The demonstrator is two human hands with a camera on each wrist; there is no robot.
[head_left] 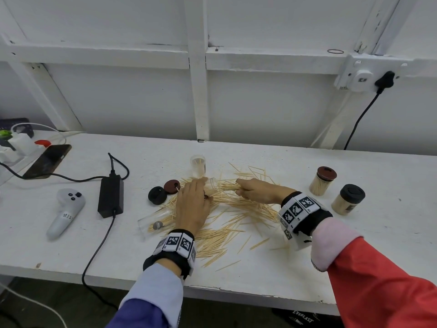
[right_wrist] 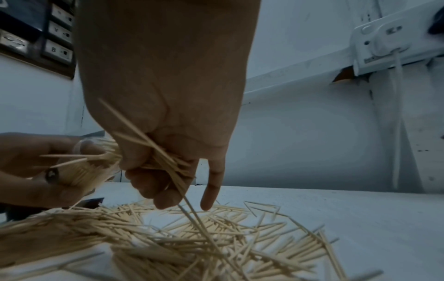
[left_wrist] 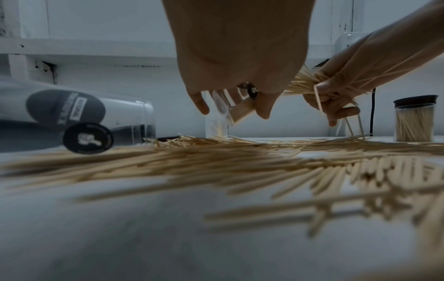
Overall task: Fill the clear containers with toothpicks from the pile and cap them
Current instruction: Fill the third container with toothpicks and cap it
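My left hand (head_left: 197, 189) grips a small clear container (head_left: 212, 185), tilted with its mouth toward the right. My right hand (head_left: 242, 188) pinches a bundle of toothpicks (head_left: 228, 185) whose tips are at or just inside that mouth. The left wrist view shows toothpicks inside the container (left_wrist: 241, 112). The right wrist view shows the bundle (right_wrist: 105, 157) meeting it. The loose pile (head_left: 227, 221) spreads under both hands. Another clear container (head_left: 198, 165) stands upright behind, and one (head_left: 153, 221) lies on its side at the left. A black cap (head_left: 157, 195) and a brown cap (head_left: 172, 186) lie loose.
Two filled, capped containers (head_left: 323, 181) (head_left: 347, 200) stand at the right. At the left are a power adapter (head_left: 110, 197) with cables, a grey controller (head_left: 66, 211) and a phone (head_left: 47, 160). The table's front edge (head_left: 236, 292) runs near my wrists.
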